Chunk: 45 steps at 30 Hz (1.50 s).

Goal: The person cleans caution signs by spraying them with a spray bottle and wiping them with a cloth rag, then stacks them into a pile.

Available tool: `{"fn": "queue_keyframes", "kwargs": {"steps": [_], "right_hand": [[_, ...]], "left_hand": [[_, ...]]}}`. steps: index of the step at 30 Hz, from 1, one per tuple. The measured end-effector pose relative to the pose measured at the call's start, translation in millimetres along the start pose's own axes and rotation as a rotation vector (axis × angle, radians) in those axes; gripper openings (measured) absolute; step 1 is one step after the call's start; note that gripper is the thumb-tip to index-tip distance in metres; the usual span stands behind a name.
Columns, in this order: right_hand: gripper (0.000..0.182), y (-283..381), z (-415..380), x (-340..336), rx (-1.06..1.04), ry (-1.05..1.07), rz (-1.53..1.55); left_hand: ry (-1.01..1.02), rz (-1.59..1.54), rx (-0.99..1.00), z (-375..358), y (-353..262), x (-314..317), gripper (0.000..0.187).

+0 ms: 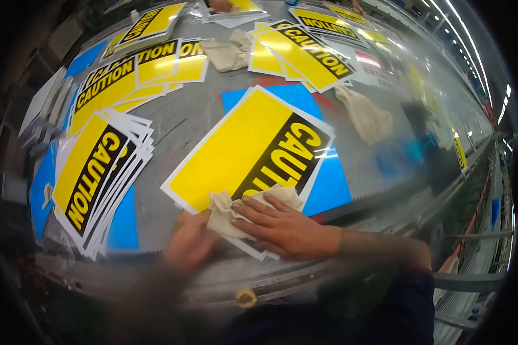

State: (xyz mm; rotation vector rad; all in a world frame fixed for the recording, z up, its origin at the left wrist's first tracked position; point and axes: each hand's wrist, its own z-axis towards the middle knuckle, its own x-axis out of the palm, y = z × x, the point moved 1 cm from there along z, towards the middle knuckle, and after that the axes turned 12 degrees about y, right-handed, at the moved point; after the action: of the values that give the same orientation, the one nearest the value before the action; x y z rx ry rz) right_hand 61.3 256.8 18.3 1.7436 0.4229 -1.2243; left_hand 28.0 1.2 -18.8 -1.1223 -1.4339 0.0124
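A yellow caution sign [230,144] with a black lettered band lies at a slant in front of me, over another white-edged sheet and a blue sheet [331,187]. My right hand [288,227] presses a crumpled cream cloth [221,210] onto its near end, fingers close together and bent over the fabric. The cloth covers part of the lettering. At the sign's near left edge is my left hand [191,238], somewhat blurred. Its fingers look curled against the edge, beside the cloth; the fingertips are partly hidden.
A fanned stack of caution signs [92,172] lies left, with more signs [103,86] behind it and others [311,54] at the far side. Loose cloths [365,115] lie on the grey table [178,123]. Other people's hands [220,6] show at the far edge.
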Motion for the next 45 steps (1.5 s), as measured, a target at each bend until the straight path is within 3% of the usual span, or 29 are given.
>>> {"fn": "queue_keyframes", "kwargs": {"steps": [2,6,8,9,11,13,17,24,26,29,31,34,35,38,40,42,43,44,45], "right_hand": [[0.058,-42.5,2.9,-13.3,0.175,0.043,0.038],[0.055,-148.8,-14.1,-61.4,0.489,-0.309,-0.34],[0.055,-153.0,-11.1,-52.0,0.482,-0.327,-0.335],[0.053,-139.3,-9.6,-35.5,0.368,-0.354,-0.266],[0.054,-72.4,7.0,-22.3,0.2,-0.102,-0.095],[0.052,-70.4,9.1,-23.6,0.211,-0.147,-0.097],[0.05,-171.7,3.5,-55.6,0.44,-0.392,-0.122],[0.048,-168.0,7.3,-51.3,0.277,-0.401,-0.154],[0.045,-184.5,6.6,-64.4,0.419,-0.488,-0.214],[0.044,-169.2,12.1,-47.1,0.388,-0.503,-0.253],[0.048,-118.5,15.3,-26.2,0.328,-0.418,-0.122],[0.057,-9.0,19.6,10.0,0.188,-0.227,0.013],[0.065,15.5,15.2,13.2,0.139,-0.153,0.074],[0.068,31.9,3.7,23.2,-0.034,-0.05,0.127],[0.066,2.0,-2.6,3.3,-0.018,-0.033,-0.021],[0.058,-53.1,-17.7,-12.3,0.165,-0.179,-0.207],[0.055,-88.6,-27.6,-29.5,0.271,-0.193,-0.038],[0.053,-118.4,-41.8,-37.0,0.357,-0.3,-0.238],[0.052,-132.0,-47.4,-51.1,0.483,-0.274,-0.245]], "left_hand": [[-0.041,0.004,0.008,-0.4,0.6,9.1,0.051],[-0.091,0.012,0.009,-1.3,-4.9,26.6,0.049],[-0.107,0.012,0.027,-1.2,-0.5,21.8,0.049],[-0.114,0.005,0.018,-1.5,0.3,18.9,0.051],[-0.123,0.003,0.022,-1.9,-0.3,20.3,0.052],[-0.099,-0.01,0.045,0.7,1.2,19.6,0.054],[-0.11,-0.007,0.021,-2.8,-0.3,24.1,0.054],[-0.107,0.014,0.066,-1.4,5.8,18.5,0.051],[-0.09,0.009,0.045,-1.0,3.2,19.1,0.051],[-0.144,-0.032,0.068,-0.8,5.7,15.9,0.05],[-0.136,0.0,0.054,0.4,6.6,14.3,0.044],[-0.137,-0.212,0.053,6.3,7.8,12.5,0.045],[-0.122,-0.205,-0.002,5.2,4.4,17.8,0.052],[-0.186,-0.111,-0.122,0.7,2.6,10.7,0.052],[-0.188,-0.08,-0.039,0.9,4.0,16.5,0.051],[-0.181,-0.049,0.039,3.4,4.9,25.3,0.051],[-0.154,-0.051,0.011,2.2,3.4,24.7,0.051],[-0.163,-0.042,0.02,1.5,3.5,27.5,0.05],[-0.172,-0.033,0.034,0.9,3.3,31.3,0.05]]}}
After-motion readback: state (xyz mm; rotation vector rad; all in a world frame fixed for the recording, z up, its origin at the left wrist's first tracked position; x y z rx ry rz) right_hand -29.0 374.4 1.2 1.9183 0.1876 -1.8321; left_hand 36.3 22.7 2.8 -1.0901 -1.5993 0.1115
